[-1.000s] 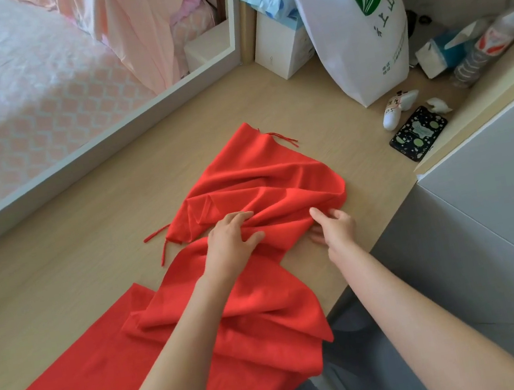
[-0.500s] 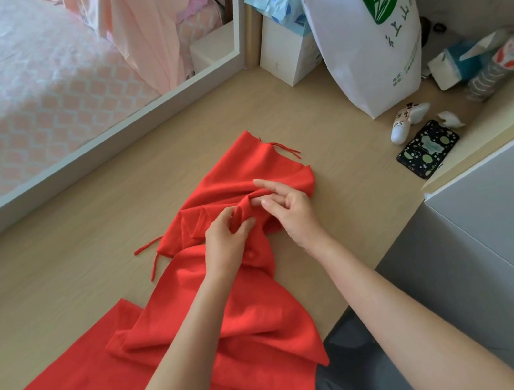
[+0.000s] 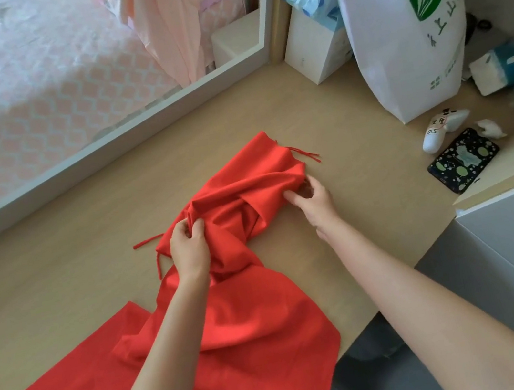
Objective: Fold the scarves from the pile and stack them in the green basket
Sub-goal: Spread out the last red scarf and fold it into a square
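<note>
While the red scarf (image 3: 255,317) lies sprawled across the wooden desk (image 3: 59,282), its far end bunched and its near length running out of the bottom of the view, both hands work at the crumpled far part. The left hand (image 3: 189,252) has fingers and thumb curled round a gathered ridge of cloth on the left side, and the right hand (image 3: 312,199) pinches the right edge of the same bunch between thumb and fingertips, with a band of fabric drawn between the two. That hold looks meant to pull the cloth sideways and take out the twist, since a fold laid over a rumpled width would not lie flat. Loose red tassel threads (image 3: 305,154) stick out at the far corner and at the left, which marks this as the scarf's end; starting there makes sense, as the end gives a straight line to square a fold against. By my reading the folding of this scarf is barely begun: no neat fold shows yet. The green basket is not in view, nor any pile, so I cannot tell where the scarf must go. A white bag (image 3: 400,44), a game controller (image 3: 442,129) and a phone (image 3: 462,160) sit well to the right, apart from the cloth, so nothing hinders the spreading
</note>
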{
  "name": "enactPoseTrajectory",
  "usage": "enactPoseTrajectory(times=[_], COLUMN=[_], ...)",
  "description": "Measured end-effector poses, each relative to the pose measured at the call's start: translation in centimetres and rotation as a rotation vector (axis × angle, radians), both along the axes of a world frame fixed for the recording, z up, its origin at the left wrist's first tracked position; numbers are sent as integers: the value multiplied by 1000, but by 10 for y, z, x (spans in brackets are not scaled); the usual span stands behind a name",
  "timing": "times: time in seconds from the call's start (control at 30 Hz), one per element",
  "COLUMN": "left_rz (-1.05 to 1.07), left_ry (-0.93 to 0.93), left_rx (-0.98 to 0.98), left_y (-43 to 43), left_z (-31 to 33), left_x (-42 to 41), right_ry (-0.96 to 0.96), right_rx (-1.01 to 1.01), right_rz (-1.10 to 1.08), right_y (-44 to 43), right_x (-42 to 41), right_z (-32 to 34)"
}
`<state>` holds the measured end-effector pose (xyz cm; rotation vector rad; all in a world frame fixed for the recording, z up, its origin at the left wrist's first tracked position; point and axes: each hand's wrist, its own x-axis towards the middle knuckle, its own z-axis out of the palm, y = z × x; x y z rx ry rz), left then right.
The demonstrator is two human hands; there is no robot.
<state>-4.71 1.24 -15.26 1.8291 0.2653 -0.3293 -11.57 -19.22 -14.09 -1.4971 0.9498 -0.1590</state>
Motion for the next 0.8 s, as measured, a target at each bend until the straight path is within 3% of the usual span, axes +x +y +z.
enactPoseTrajectory(times=[0.23,0.47,0.63,0.8], left_rz=[-26,-180,-343,-517], left_ry=[87,21,-22,-190], left_rx=[-174,-227,-135,133], left_y=[-3,-52,-92,-97], left_z=[8,30,38,28], left_x=[4,-5,-16,-31], right_ry=[-123,-137,-128,68], right_rx=[21,-360,-660,-852], right_rz=[-79,-143,-99,86], right_y=[8,-81,-126,-138], right_x=[30,-7,-22,-25], right_z=[20,82,128,90])
